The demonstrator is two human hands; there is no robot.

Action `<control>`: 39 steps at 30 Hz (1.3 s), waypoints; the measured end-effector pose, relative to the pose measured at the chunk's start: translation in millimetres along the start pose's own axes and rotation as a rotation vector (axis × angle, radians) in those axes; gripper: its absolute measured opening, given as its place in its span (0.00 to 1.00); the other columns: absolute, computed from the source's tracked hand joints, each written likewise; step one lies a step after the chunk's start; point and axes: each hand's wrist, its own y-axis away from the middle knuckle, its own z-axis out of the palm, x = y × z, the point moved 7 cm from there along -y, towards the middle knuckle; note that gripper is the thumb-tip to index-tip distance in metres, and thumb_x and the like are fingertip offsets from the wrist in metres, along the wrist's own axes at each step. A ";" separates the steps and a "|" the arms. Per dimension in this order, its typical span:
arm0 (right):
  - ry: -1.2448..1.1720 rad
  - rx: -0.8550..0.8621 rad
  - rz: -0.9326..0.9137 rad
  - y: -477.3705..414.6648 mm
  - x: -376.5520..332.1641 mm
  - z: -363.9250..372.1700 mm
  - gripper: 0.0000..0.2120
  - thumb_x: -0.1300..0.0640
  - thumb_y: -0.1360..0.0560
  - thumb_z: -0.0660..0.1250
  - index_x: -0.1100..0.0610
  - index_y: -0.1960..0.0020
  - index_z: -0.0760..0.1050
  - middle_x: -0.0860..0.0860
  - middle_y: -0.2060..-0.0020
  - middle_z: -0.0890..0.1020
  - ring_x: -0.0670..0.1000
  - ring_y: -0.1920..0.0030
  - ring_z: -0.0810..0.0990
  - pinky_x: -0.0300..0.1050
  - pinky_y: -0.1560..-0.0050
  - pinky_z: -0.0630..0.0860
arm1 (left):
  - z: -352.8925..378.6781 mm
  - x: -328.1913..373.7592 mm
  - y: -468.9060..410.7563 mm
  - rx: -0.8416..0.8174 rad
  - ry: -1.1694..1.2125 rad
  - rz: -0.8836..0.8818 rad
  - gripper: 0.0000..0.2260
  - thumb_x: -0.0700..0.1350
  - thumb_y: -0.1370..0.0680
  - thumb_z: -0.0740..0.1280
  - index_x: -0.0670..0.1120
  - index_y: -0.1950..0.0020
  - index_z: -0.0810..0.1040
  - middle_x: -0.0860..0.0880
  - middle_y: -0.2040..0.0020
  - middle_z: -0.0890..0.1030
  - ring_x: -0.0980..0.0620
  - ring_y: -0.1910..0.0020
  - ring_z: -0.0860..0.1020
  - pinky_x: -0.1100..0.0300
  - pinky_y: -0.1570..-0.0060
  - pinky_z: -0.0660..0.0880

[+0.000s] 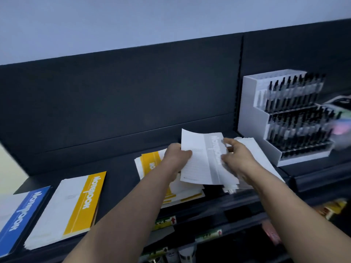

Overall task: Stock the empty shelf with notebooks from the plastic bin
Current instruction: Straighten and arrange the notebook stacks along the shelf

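Both hands hold a grey-banded notebook [201, 164] just right of frame centre, over the dark shelf [117, 168]: the left hand [177, 154] pinches its left edge, the right hand [237, 156] curls round its right side. Below it lie a yellow stack [150, 161] and a white stack [253, 148].

Head view down, seemingly near shelf [121, 168]

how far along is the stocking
Done: a blue stack, a yellow stack and a second yellow stack lie on the shelf. In hand: the left hand and right hand hold a grey notebook above a pale stack beside the pens. Left: bare shelf shows between the yellow stacks; the bin is out of view, so the remainder is unknown.
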 end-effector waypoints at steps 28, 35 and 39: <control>0.611 -0.337 -0.254 32.6 -15.9 112.5 0.20 0.57 0.20 0.59 0.61 0.30 0.65 0.57 0.34 0.73 0.56 0.36 0.73 0.45 0.43 0.73 | -115.3 -92.1 5.3 0.199 -0.376 -0.177 0.11 0.34 0.24 0.59 0.41 0.63 0.78 0.43 0.64 0.69 0.48 0.66 0.63 0.59 0.67 0.61; 0.478 -0.292 -0.207 29.9 -5.8 110.5 0.14 0.58 0.23 0.62 0.58 0.38 0.71 0.54 0.42 0.78 0.55 0.42 0.76 0.45 0.47 0.73 | -113.7 -86.8 8.9 0.226 -0.076 -0.300 0.12 0.46 0.24 0.70 0.40 0.46 0.80 0.45 0.52 0.82 0.48 0.63 0.72 0.61 0.68 0.66; 0.456 -0.315 -0.176 29.8 -5.1 112.6 0.17 0.59 0.22 0.60 0.58 0.34 0.68 0.54 0.37 0.76 0.55 0.39 0.75 0.45 0.44 0.72 | -103.7 -65.3 5.1 0.218 -0.014 -0.246 0.11 0.45 0.24 0.71 0.40 0.45 0.79 0.47 0.51 0.83 0.52 0.60 0.79 0.61 0.64 0.73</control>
